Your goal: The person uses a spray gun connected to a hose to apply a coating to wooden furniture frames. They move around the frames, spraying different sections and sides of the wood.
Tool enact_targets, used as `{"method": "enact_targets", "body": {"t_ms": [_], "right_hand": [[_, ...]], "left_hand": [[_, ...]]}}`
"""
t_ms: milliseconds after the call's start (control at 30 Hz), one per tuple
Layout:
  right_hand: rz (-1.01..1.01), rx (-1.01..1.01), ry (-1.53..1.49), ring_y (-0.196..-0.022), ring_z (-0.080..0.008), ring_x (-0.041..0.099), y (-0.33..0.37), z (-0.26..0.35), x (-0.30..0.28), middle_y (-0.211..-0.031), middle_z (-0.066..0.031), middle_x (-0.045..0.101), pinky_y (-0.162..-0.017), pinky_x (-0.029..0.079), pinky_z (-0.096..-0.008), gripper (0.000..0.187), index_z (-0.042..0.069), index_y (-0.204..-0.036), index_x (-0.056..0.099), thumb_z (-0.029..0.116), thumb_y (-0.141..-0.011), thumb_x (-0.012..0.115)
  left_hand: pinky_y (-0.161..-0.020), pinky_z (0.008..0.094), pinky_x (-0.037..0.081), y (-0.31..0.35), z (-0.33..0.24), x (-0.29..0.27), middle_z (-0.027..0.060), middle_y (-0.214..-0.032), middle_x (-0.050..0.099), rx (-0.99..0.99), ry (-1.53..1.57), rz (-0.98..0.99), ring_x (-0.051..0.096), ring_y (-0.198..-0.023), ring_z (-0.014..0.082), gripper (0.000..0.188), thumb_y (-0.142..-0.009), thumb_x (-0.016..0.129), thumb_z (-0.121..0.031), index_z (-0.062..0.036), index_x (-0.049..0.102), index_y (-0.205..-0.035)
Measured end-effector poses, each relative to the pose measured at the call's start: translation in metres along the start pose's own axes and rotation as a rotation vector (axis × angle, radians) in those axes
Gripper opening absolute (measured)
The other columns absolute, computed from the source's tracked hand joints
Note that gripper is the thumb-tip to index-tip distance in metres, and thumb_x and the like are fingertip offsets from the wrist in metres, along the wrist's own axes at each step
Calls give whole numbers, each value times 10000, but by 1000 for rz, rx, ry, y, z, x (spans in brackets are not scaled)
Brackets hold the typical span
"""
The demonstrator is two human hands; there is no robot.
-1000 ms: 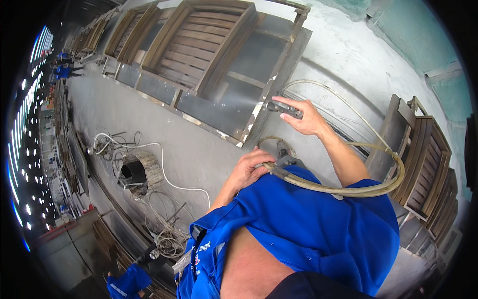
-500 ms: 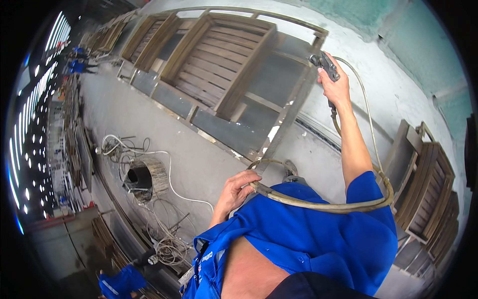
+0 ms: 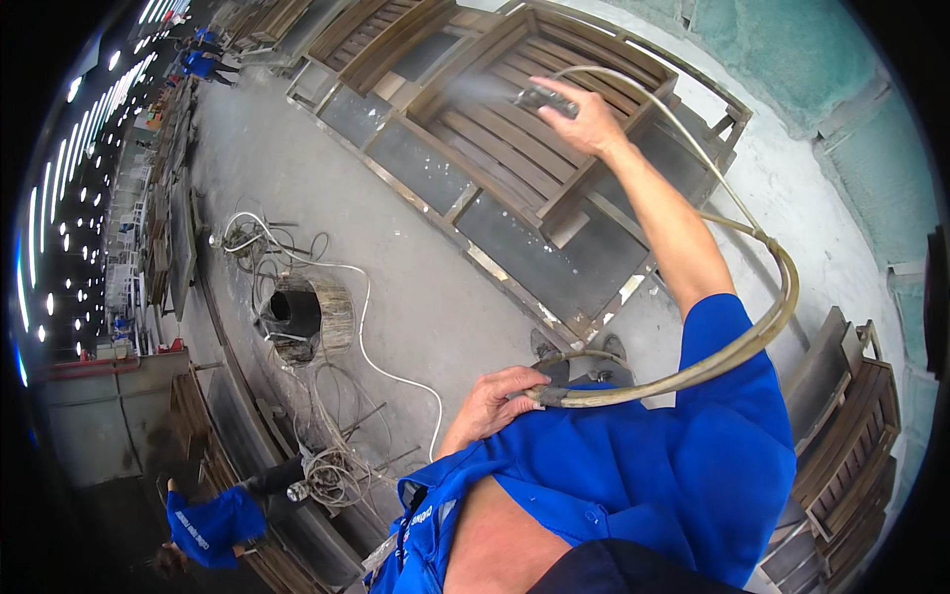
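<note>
My right hand [image 3: 586, 121] is closed around a spray gun [image 3: 544, 99], held out over a brown slatted wooden frame [image 3: 485, 142]. A pale mist leaves the nozzle toward the left part of the frame. The frame lies on a long, low rack [image 3: 571, 319] with dark panels. At my waist, my left hand [image 3: 495, 401] grips a thick yellowish hose [image 3: 683, 387]. This hose curves up past my right elbow, and a thinner line runs on to the gun. Part of the gun's handle is hidden by my fingers.
A second slatted frame [image 3: 381, 40] lies farther along the rack. Left on the floor stands a crusted drum [image 3: 322, 319] amid tangled cables [image 3: 336, 480] and a white hose [image 3: 362, 332]. More wooden pieces [image 3: 846, 436] lean at right. A co-worker in blue [image 3: 213, 525] is at lower left.
My right hand has swung left with the spray gun, from beyond the rack's end to over the slatted frame. Mist now shows at the nozzle. My left hand still holds the hose.
</note>
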State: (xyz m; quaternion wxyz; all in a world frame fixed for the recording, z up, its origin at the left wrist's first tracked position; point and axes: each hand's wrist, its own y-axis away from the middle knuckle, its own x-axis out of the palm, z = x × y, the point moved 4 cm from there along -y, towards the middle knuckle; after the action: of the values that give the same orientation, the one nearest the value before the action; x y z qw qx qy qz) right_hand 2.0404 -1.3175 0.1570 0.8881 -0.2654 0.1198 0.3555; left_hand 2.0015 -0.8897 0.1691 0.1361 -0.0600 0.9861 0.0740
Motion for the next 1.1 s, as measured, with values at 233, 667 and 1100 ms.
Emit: {"method": "enact_targets", "body": {"t_ms": [233, 667, 1100], "right_hand": [[-258, 125, 77, -1026, -342, 744, -64, -11, 8, -1092, -193, 766, -949, 575, -398, 509, 276, -1399, 648, 289, -894, 711], [181, 139, -27, -1161, -306, 703, -11, -19, -19, -1250, -147, 739, -1030, 534, -404, 526, 242, -1420, 636, 275, -901, 718], [-352, 225, 192, -1128, -344, 713, -28, -32, -94, -1176, -178, 750, -975, 543, -396, 546, 262, -1443, 605, 249, -907, 709]], "left_hand": [[-889, 388, 554, -3, 21, -16, 148, -1122, 733, 10, 72, -3, 708, -1028, 340, 342, -870, 799, -132, -34, 720, -1188], [-881, 388, 550, -32, -1, 26, 162, -1101, 725, -69, 162, -42, 703, -1018, 331, 314, -880, 763, -66, 2, 710, -1182], [-921, 397, 545, -25, 13, 11, 163, -1144, 726, -69, 169, -92, 701, -1064, 331, 355, -858, 771, -78, -8, 705, -1200]]}}
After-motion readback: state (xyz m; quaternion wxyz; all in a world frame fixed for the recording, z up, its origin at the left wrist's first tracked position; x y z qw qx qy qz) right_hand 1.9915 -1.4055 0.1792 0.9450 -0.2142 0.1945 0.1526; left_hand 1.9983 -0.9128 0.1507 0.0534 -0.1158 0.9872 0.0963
